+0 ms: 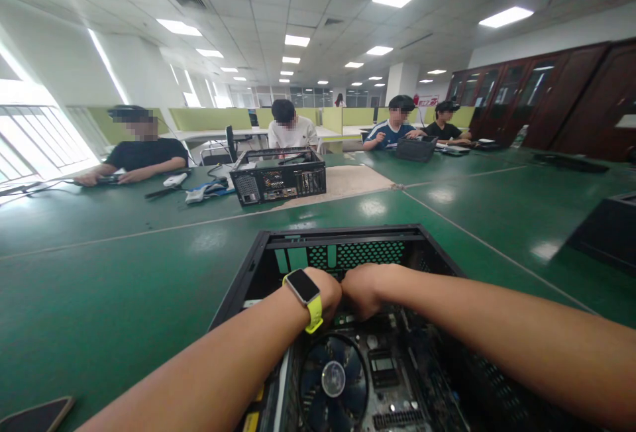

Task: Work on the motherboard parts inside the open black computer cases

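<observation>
Both hands, left hand [328,293] and right hand [365,289], inside black perforated-metal computer case [348,250].

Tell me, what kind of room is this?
Probably an office floor used as a computer assembly or repair workshop. Both hands, left and right, reach into an open black metal computer case; a second opened case sits on the long green-matted table, with green cubicle partitions behind.

Bare forearms, no sleeves; left wrist: smartwatch [301,285], yellow strap, dark square face.
</observation>
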Action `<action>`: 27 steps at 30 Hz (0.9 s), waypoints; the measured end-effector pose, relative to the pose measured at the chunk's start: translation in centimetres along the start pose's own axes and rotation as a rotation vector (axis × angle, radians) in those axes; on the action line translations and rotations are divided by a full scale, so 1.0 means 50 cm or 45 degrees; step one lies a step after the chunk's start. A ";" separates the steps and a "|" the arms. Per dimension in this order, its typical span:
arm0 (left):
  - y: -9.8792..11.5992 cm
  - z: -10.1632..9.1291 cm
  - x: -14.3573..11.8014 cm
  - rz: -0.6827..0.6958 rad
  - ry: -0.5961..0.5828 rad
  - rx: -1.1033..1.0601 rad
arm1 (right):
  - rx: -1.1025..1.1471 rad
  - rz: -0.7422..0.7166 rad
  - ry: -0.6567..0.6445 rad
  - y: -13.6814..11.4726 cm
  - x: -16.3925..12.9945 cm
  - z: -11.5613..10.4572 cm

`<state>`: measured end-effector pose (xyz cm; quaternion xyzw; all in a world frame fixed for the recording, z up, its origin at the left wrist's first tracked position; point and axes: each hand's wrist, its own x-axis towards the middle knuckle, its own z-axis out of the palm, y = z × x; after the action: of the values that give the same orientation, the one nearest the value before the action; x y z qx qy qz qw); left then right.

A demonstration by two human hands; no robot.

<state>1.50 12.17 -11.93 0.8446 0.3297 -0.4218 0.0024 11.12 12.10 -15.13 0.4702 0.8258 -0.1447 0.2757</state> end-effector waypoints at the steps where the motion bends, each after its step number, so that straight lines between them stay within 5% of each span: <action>1: 0.002 -0.004 0.001 0.007 0.001 0.017 | 0.122 -0.026 -0.071 0.009 -0.003 -0.002; 5: 0.008 -0.026 0.009 0.106 0.010 0.047 | 0.644 -0.052 -0.265 0.049 -0.004 -0.005; 12: 0.007 -0.037 0.003 0.209 0.132 0.069 | 1.112 0.006 -0.582 0.088 0.016 0.001; 18: 0.007 -0.036 0.000 0.202 0.179 0.057 | 0.963 -0.033 -0.402 0.089 0.029 0.015; 23: 0.022 -0.026 0.008 0.160 0.189 0.096 | 0.595 0.166 -0.379 0.063 0.049 0.034; 27: 0.029 -0.016 0.014 0.142 0.197 0.069 | 0.560 0.184 -0.327 0.054 0.058 0.050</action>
<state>3.21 11.66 -12.32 0.8914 0.2699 -0.3633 -0.0225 13.05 14.26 -18.77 0.5545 0.6968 -0.3592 0.2792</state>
